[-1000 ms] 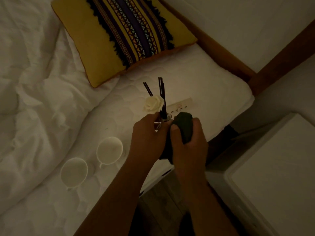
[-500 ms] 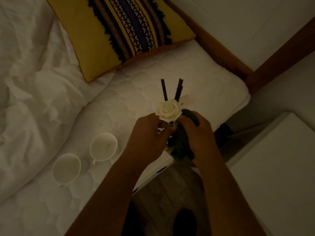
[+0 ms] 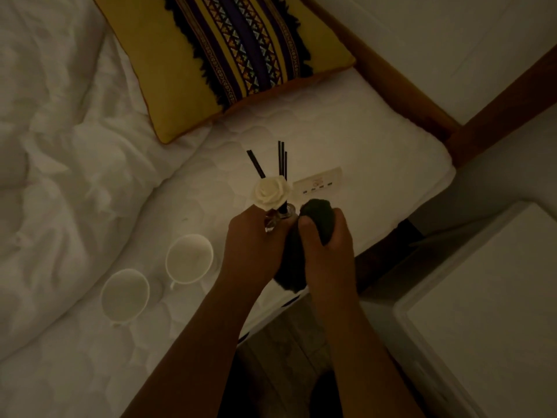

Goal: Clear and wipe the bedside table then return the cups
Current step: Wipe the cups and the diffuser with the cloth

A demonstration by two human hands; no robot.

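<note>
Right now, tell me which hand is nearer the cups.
Left. The left hand, holding the diffuser, is just right of the cups; the right hand, gripping the cloth, lies beyond it.

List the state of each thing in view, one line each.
left hand, grips the diffuser bottle.
right hand, grips the dark cloth.
diffuser bottle, held over the mattress, reeds in.
dark cloth, bunched, its end hanging.
nearer cup, upright on the mattress.
farther cup, upright on the mattress.
pillow, lying flat.

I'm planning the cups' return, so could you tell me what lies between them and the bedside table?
In the head view: the left hand holding a reed diffuser, the right hand gripping a dark cloth.
</note>
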